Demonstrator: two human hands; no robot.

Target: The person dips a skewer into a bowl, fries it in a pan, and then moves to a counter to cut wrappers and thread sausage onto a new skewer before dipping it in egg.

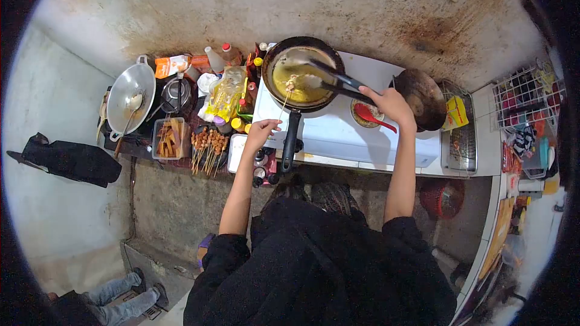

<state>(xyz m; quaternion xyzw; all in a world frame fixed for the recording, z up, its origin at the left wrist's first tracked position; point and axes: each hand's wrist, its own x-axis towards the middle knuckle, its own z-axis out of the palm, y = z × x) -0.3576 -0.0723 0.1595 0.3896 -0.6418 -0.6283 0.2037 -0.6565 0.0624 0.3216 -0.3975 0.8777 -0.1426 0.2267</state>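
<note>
A black frying pan (305, 104) with yellowish oil sits on the white stove (374, 145), its handle toward me. My left hand (263, 134) is closed on the thin end of a wooden skewer (284, 108), whose food end lies in the pan. Beyond the stove's middle, my right hand (389, 106) grips dark tongs (341, 81); their tips are over the oil near the skewered food. Below the tongs, a red spoon (373, 117) rests in a small patterned bowl (357, 122).
Several meat skewers (209, 148), a plastic box of food (170, 139), bottles and a large silver wok (131, 99) stand left. A dark wok (421, 99) and a wire rack (461, 139) are right. Another person's legs (124, 302) show at lower left.
</note>
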